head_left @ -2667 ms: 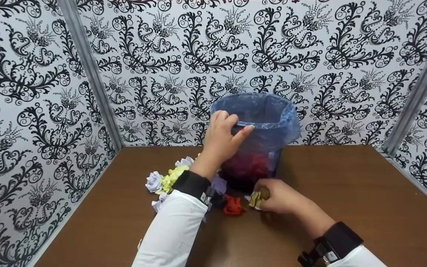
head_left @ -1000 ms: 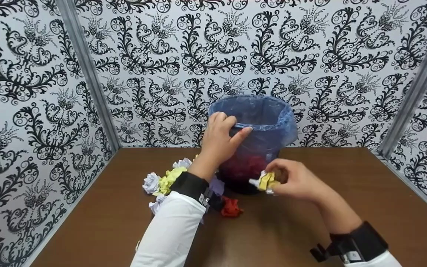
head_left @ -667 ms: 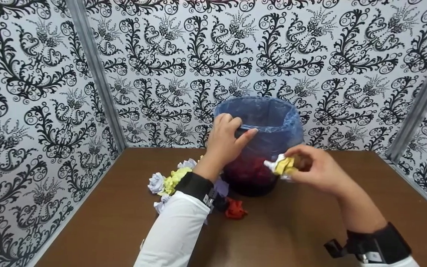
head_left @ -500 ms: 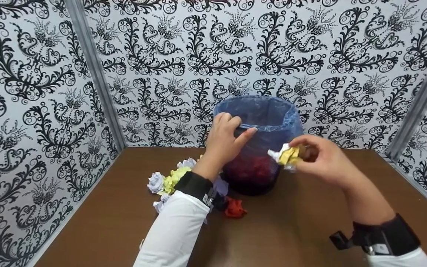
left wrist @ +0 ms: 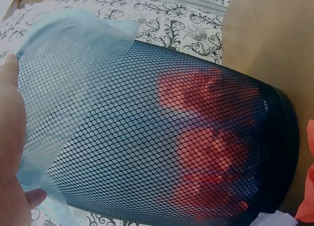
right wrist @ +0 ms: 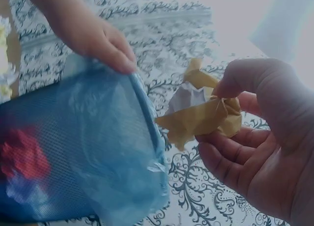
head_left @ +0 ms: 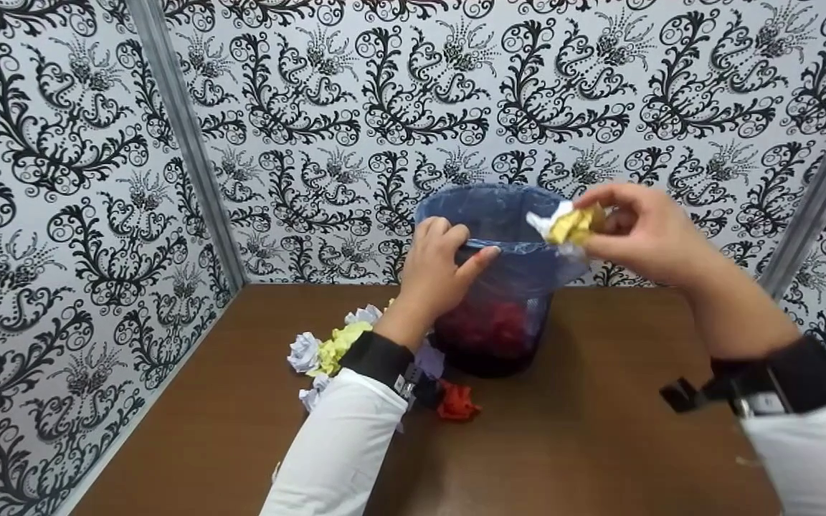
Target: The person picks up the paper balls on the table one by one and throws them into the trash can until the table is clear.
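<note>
In the head view, the left hand (head_left: 438,269) is gripping the near-left rim of a dark mesh bin (head_left: 538,322), its thumb lying along the front edge and its other fingers bending over the side. A blue liner (head_left: 485,208) is covering the rim and hanging down outside the bin, which is standing upright on the brown counter (head_left: 599,430). The right hand (head_left: 642,229) is pinching a crumpled yellow-and-white paper (head_left: 567,226) up at rim height, in line with the right side of the mouth. Red papers (head_left: 502,326) are showing through the lower wall. A red-orange ball (head_left: 457,401) is lying in front of the bin, while a yellow-green ball (head_left: 339,349), white balls (head_left: 304,351) and a purple ball (head_left: 429,358) are lying around the left forearm, which is partly hiding them. A patterned wall (head_left: 420,93) is rising behind.

In the left wrist view, the bin is appearing sideways, the left hand's fingertips are pressing at the lined rim, and red papers are sitting near the base.

In the right wrist view, the thumb and fingers are holding the yellow-and-white paper just beside the bin's mouth; whether it is touching the liner is unclear.
</note>
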The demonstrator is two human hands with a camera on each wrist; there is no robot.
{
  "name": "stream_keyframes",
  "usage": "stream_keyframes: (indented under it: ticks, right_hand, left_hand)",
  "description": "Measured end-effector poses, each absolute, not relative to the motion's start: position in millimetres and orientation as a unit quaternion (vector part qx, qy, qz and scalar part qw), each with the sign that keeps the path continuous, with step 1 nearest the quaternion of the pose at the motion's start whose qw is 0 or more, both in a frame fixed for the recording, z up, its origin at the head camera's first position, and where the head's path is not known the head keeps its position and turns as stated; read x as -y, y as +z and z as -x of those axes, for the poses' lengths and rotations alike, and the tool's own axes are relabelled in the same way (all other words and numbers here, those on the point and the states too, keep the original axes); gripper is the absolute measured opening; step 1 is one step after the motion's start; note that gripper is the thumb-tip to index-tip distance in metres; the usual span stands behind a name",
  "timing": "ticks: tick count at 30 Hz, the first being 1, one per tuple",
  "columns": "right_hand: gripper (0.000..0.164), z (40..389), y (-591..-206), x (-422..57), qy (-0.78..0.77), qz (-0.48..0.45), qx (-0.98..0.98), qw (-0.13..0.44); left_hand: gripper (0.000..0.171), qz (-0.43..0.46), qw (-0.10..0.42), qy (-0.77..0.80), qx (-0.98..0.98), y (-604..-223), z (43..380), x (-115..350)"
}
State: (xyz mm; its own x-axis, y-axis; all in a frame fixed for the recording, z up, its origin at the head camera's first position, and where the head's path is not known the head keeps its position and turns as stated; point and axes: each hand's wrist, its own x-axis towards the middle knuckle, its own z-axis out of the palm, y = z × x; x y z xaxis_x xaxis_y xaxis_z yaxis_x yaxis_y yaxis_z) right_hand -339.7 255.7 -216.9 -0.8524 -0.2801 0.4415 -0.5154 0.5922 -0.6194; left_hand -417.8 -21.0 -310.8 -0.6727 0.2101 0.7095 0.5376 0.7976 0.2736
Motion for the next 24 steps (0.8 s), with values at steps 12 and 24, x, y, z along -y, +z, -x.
stream_keyframes:
  ticks: [12,24]
  right_hand:
    - [0.055,376.0,-167.9,-232.1,0.344,-0.178,0.914,0.126]
    - [0.058,407.1,-155.2,-210.0,0.304,-0.145,0.934,0.123]
  left_hand:
    - [0.056,0.211,0.341,-0.240,0.884,-310.7,418.5,20.4]
    - [0.057,0.216,0.344,-0.240,0.882,-309.7,417.8,20.3]
